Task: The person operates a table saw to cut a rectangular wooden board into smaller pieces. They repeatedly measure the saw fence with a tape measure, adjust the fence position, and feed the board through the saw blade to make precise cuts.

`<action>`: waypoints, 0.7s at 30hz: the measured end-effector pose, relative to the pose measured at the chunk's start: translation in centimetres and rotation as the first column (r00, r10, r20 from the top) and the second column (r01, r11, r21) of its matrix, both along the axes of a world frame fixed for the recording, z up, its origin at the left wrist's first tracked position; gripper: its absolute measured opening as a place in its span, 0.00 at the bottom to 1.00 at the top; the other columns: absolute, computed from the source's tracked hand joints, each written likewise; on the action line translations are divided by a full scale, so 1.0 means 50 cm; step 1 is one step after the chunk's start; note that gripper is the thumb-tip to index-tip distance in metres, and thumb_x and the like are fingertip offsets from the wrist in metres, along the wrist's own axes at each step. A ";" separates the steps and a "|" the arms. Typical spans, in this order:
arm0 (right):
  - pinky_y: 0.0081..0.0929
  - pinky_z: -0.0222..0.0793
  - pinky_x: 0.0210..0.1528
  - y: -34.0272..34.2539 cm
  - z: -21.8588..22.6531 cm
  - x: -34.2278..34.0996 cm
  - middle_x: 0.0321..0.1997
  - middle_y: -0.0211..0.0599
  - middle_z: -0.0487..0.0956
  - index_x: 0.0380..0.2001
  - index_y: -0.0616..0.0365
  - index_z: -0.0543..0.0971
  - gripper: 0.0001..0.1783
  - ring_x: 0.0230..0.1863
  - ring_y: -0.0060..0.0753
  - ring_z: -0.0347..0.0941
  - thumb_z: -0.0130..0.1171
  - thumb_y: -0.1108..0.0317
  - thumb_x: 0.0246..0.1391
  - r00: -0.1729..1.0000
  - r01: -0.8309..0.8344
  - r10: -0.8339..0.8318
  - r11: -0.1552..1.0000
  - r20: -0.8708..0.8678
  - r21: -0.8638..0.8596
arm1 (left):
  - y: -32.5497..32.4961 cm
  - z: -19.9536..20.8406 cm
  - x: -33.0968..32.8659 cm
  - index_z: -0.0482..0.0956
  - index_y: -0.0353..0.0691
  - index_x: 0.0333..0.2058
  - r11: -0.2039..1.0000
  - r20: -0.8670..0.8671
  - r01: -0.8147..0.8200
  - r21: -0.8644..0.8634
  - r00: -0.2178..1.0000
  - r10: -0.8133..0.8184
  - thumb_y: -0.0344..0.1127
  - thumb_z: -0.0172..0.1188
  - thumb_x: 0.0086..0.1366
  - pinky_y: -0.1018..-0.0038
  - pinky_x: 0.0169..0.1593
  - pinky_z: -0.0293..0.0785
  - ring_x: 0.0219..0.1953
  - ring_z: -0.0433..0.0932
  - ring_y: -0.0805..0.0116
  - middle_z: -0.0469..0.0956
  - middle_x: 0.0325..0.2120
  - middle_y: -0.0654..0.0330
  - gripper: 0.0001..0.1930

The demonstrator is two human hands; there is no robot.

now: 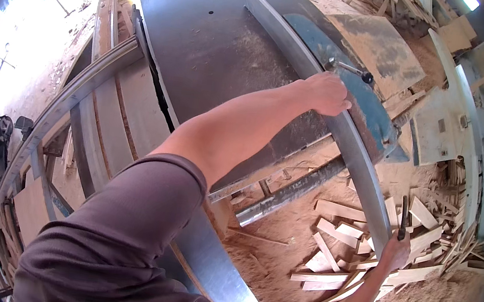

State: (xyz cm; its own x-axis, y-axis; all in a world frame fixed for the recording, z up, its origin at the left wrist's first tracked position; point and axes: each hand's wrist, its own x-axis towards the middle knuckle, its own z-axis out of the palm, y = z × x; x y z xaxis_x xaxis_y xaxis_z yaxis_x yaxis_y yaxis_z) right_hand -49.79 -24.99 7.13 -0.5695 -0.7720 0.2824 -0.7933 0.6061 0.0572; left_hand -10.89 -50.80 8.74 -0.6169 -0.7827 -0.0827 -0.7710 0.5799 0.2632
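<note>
Metal fence (359, 159), where?

Across the tabletop (218, 56), near end overhanging. Left grip (326, 93) curled over its edge; right grip (394, 254) clasping a dark tool (403, 218) at that end.

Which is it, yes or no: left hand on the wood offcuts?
No, the left hand is on the long metal bar, near a lever.
</note>
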 end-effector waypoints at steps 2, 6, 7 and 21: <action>0.55 0.73 0.42 -0.002 -0.011 -0.012 0.36 0.43 0.84 0.40 0.46 0.83 0.14 0.37 0.55 0.81 0.58 0.51 0.57 0.998 0.063 -0.062 0.997 -0.034 0.053 | 0.015 0.010 -0.012 0.84 0.32 0.38 0.996 -0.022 -0.072 0.056 0.997 0.074 0.47 0.45 0.72 0.55 0.54 0.73 0.47 0.79 0.45 0.82 0.40 0.47 0.25; 0.53 0.75 0.42 -0.012 -0.012 0.006 0.36 0.47 0.84 0.39 0.46 0.84 0.15 0.39 0.56 0.81 0.57 0.52 0.56 0.995 0.080 -0.083 0.995 0.057 0.055 | 0.014 0.019 -0.014 0.85 0.33 0.37 0.980 -0.046 -0.195 0.048 0.979 0.197 0.47 0.45 0.71 0.55 0.55 0.72 0.49 0.79 0.46 0.83 0.42 0.46 0.25; 0.53 0.75 0.42 -0.001 -0.036 -0.017 0.36 0.48 0.84 0.39 0.48 0.84 0.15 0.39 0.55 0.81 0.57 0.53 0.55 0.996 0.080 -0.082 0.996 0.045 0.043 | 0.012 0.027 -0.034 0.86 0.34 0.36 0.989 -0.043 -0.148 0.007 0.988 0.149 0.46 0.45 0.70 0.55 0.55 0.72 0.50 0.79 0.47 0.83 0.42 0.47 0.24; 0.54 0.73 0.43 0.086 -0.010 0.060 0.36 0.46 0.84 0.38 0.54 0.83 0.16 0.41 0.56 0.80 0.56 0.55 0.58 0.982 0.027 -0.021 0.999 0.187 -0.029 | 0.110 0.003 0.040 0.85 0.33 0.33 0.985 -0.045 -0.165 -0.039 0.986 0.163 0.41 0.50 0.65 0.57 0.58 0.69 0.51 0.77 0.49 0.82 0.40 0.49 0.18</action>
State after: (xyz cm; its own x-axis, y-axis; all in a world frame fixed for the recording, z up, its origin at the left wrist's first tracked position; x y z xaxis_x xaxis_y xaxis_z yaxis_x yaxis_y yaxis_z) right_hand -46.80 -20.67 6.61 -0.6327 -0.7499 0.1931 -0.7734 0.6244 -0.1093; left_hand -8.88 -45.31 8.89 -0.4818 -0.8760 -0.0242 -0.8456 0.4575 0.2750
